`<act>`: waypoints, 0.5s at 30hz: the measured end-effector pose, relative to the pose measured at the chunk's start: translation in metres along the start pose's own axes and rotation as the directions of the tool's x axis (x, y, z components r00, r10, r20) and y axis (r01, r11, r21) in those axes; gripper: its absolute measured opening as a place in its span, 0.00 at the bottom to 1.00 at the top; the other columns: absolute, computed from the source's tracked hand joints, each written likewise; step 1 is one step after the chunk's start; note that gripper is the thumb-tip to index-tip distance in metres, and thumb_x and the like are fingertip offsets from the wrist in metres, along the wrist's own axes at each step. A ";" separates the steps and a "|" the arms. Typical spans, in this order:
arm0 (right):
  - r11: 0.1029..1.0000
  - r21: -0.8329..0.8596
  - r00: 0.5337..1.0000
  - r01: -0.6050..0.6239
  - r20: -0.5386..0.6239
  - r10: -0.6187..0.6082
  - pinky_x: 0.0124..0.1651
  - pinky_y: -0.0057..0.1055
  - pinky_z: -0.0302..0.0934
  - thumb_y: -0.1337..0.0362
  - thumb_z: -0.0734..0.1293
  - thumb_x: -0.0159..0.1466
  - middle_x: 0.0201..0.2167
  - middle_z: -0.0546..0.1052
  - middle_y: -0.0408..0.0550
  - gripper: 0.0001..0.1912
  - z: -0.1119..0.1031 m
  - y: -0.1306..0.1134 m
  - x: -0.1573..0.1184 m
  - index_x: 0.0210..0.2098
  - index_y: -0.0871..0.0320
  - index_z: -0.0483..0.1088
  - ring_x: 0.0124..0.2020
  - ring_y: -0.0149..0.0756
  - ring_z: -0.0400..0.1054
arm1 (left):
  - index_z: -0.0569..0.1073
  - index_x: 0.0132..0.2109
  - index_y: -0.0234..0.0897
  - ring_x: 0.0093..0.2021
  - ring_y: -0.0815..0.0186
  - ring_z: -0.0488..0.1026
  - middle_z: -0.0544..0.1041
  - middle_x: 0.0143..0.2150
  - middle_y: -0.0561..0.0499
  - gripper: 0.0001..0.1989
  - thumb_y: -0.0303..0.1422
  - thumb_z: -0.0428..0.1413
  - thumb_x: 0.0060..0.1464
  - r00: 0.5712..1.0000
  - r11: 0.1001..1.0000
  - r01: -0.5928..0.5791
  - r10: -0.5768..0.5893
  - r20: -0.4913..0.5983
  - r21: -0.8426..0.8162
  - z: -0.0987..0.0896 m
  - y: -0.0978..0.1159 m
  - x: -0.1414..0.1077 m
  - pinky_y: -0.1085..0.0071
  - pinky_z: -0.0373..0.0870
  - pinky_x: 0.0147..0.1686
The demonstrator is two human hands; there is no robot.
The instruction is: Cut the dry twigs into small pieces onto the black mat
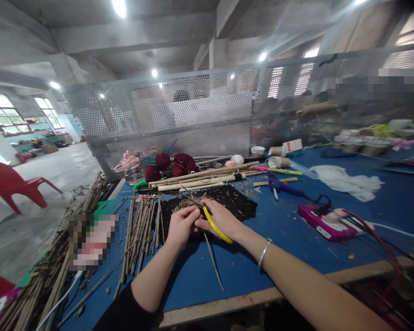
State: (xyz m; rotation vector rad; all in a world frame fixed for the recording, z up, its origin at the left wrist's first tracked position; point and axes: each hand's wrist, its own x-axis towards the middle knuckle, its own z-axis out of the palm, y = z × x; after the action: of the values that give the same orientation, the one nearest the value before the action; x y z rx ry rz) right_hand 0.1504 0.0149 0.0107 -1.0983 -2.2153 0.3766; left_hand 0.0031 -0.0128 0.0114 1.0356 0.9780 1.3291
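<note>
My right hand (222, 218) is closed round a pair of scissors with yellow handles (214, 227), blades pointing up and left. Close beside it, the fingers of my left hand (181, 224) are pinched together on a thin dry stick (214, 263). Its lower end slants out below my hands toward the table's front edge; its upper end is hidden by my fingers. Beneath both hands lies a black cloth (243, 204) strewn with small plant clippings. Left of the cloth, several cut sticks (141, 227) lie side by side on the blue table.
A heap of long dry stalks (60, 257) lines the left edge, beside a phone (94, 241) on a cable. Pale rods (196, 179) and dark red yarn balls (163, 161) lie behind. Rightward are a blue glue gun (279, 185) and a purple power strip (326, 223) with cords.
</note>
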 end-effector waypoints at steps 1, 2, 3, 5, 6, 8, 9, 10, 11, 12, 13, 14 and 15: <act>1.000 -0.002 1.000 -0.005 0.008 0.005 0.46 0.36 0.57 0.48 0.64 0.54 0.45 0.68 0.57 0.32 -0.001 -0.001 0.000 0.52 0.61 0.58 0.47 0.42 0.62 | 0.76 0.37 0.29 0.18 0.76 0.63 0.73 0.25 0.50 0.20 0.40 0.62 0.39 1.000 1.000 -0.001 0.001 -0.001 0.003 0.000 0.000 0.000 0.80 0.60 0.15; 1.000 -0.004 1.000 -0.012 0.018 0.012 0.45 0.36 0.57 0.48 0.65 0.54 0.44 0.69 0.56 0.32 -0.003 -0.002 0.000 0.52 0.61 0.58 0.46 0.42 0.63 | 0.76 0.37 0.29 0.18 0.77 0.63 0.73 0.25 0.50 0.20 0.40 0.61 0.39 1.000 1.000 -0.002 0.002 0.000 0.002 0.000 0.000 0.000 0.80 0.60 0.15; 1.000 -0.006 0.999 -0.019 0.026 0.019 0.45 0.36 0.57 0.47 0.65 0.54 0.43 0.69 0.56 0.32 -0.004 -0.002 -0.001 0.51 0.60 0.59 0.45 0.42 0.63 | 0.76 0.37 0.29 0.18 0.77 0.63 0.73 0.25 0.50 0.20 0.40 0.61 0.39 1.000 1.000 -0.003 0.003 0.000 -0.001 0.000 0.001 0.000 0.80 0.60 0.15; 1.000 -0.007 0.999 -0.029 0.022 0.029 0.45 0.34 0.57 0.47 0.65 0.53 0.43 0.69 0.55 0.32 -0.005 -0.004 -0.001 0.51 0.59 0.60 0.45 0.41 0.64 | 0.76 0.37 0.29 0.18 0.77 0.63 0.73 0.25 0.50 0.19 0.40 0.61 0.40 1.000 1.000 0.004 -0.004 0.006 -0.003 -0.001 0.001 0.000 0.80 0.60 0.15; 0.999 -0.005 0.999 -0.034 0.017 0.035 0.44 0.33 0.57 0.47 0.65 0.53 0.43 0.70 0.55 0.31 -0.006 -0.005 -0.002 0.50 0.59 0.61 0.44 0.40 0.64 | 0.76 0.37 0.30 0.18 0.77 0.63 0.73 0.25 0.51 0.19 0.40 0.61 0.40 1.000 1.000 0.009 -0.009 0.006 0.000 -0.001 0.001 0.000 0.81 0.60 0.16; 0.998 -0.001 0.998 -0.059 0.022 0.059 0.41 0.31 0.57 0.46 0.64 0.54 0.41 0.71 0.53 0.29 -0.006 -0.006 -0.002 0.49 0.58 0.62 0.41 0.39 0.66 | 0.76 0.37 0.31 0.18 0.77 0.63 0.73 0.25 0.51 0.19 0.40 0.61 0.40 1.000 1.000 0.016 -0.016 -0.002 0.011 -0.002 0.000 0.000 0.81 0.60 0.16; 0.997 -0.002 0.997 -0.078 0.030 0.078 0.38 0.30 0.57 0.46 0.64 0.54 0.39 0.72 0.52 0.28 -0.006 -0.006 -0.002 0.48 0.57 0.63 0.38 0.38 0.67 | 0.76 0.37 0.31 0.18 0.77 0.63 0.74 0.25 0.51 0.19 0.40 0.61 0.39 1.000 1.000 0.017 -0.017 -0.011 0.015 -0.002 0.000 0.000 0.80 0.61 0.16; 0.995 -0.007 0.994 -0.098 0.042 0.099 0.36 0.29 0.57 0.46 0.64 0.54 0.36 0.73 0.51 0.28 -0.006 -0.006 -0.002 0.47 0.57 0.64 0.35 0.37 0.68 | 0.76 0.37 0.31 0.18 0.77 0.63 0.74 0.25 0.51 0.19 0.40 0.61 0.39 1.000 1.000 0.014 -0.014 -0.021 0.016 -0.003 -0.001 0.001 0.80 0.61 0.16; 0.993 -0.014 0.992 -0.118 0.050 0.118 0.34 0.28 0.57 0.46 0.64 0.54 0.34 0.74 0.50 0.27 -0.006 -0.005 -0.001 0.47 0.56 0.64 0.33 0.37 0.68 | 0.76 0.37 0.30 0.18 0.77 0.63 0.74 0.25 0.51 0.19 0.40 0.62 0.39 0.999 1.000 0.011 -0.011 -0.031 0.016 -0.003 -0.002 0.002 0.80 0.61 0.16; 0.991 -0.020 0.990 -0.133 0.051 0.134 0.33 0.27 0.56 0.46 0.64 0.54 0.32 0.74 0.49 0.26 -0.006 -0.005 -0.001 0.46 0.56 0.65 0.31 0.36 0.68 | 0.76 0.37 0.30 0.18 0.77 0.64 0.74 0.26 0.50 0.20 0.40 0.62 0.39 0.999 1.000 0.009 -0.008 -0.039 0.015 -0.004 -0.003 0.003 0.80 0.61 0.15; 0.990 -0.023 0.989 -0.142 0.049 0.143 0.32 0.27 0.56 0.46 0.63 0.54 0.31 0.74 0.49 0.26 -0.006 -0.005 0.000 0.45 0.57 0.66 0.30 0.36 0.68 | 0.76 0.38 0.30 0.19 0.76 0.64 0.74 0.26 0.50 0.20 0.40 0.62 0.38 0.999 1.000 0.007 -0.007 -0.048 0.015 -0.004 -0.004 0.003 0.80 0.61 0.15; 0.989 -0.023 0.988 -0.145 0.048 0.146 0.31 0.27 0.56 0.46 0.63 0.54 0.30 0.74 0.49 0.25 -0.006 -0.005 0.001 0.44 0.56 0.66 0.29 0.35 0.68 | 0.75 0.38 0.29 0.19 0.76 0.65 0.74 0.26 0.49 0.21 0.41 0.62 0.38 0.998 1.000 0.008 -0.007 -0.057 0.016 -0.004 -0.004 0.004 0.80 0.61 0.15; 0.989 -0.022 0.988 -0.145 0.050 0.146 0.31 0.27 0.56 0.46 0.63 0.55 0.30 0.74 0.48 0.24 -0.006 -0.005 0.001 0.43 0.56 0.67 0.29 0.35 0.68 | 0.75 0.39 0.29 0.19 0.75 0.65 0.74 0.27 0.49 0.22 0.41 0.62 0.38 0.998 1.000 0.011 -0.010 -0.068 0.018 -0.005 -0.004 0.005 0.80 0.61 0.15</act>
State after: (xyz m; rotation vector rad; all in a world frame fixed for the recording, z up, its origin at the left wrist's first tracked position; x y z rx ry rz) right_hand 0.1508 0.0125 0.0184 -1.2774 -2.1932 0.4517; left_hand 0.0000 -0.0080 0.0061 1.0033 1.0464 1.3562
